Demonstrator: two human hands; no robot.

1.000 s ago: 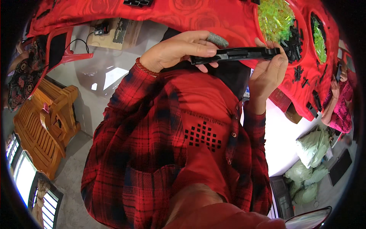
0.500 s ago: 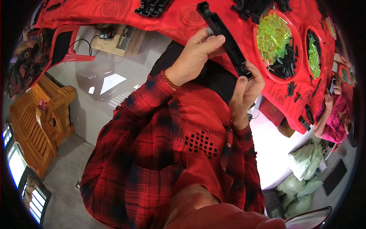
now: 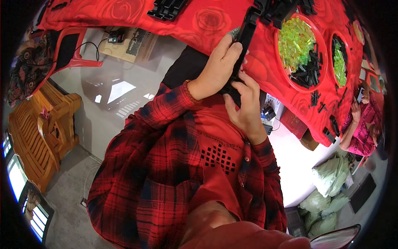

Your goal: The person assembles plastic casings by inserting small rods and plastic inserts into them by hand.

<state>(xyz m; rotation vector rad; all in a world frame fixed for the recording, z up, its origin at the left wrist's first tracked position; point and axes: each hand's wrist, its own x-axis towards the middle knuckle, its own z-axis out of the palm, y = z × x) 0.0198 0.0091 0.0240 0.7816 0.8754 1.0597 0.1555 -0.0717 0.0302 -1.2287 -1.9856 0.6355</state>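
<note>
A long, narrow black plastic channel piece (image 3: 247, 32) is held over the near edge of the red-covered table, its far end pointing up and to the right. My left hand (image 3: 213, 72) is closed around its middle, thumb on the near side. Lower down, my right hand (image 3: 247, 106) has its fingers and thumb on the near end, which my fingers and the dark cloth behind partly hide. Something small and grey (image 3: 234, 32) shows by my left fingertips; I cannot make out what it is.
Several black pieces (image 3: 275, 12) lie just beyond the held piece, others (image 3: 166, 9) farther left. Right of it stands a red round tray (image 3: 326, 52) with yellow-green and black pieces, beside a smaller similar tray (image 3: 350, 62). Another person (image 3: 367, 128) in pink sits at the far right.
The black channel piece has turned, its far end swinging from upper left to upper right. My right hand has moved left and down with the near end, closer to my left hand.
</note>
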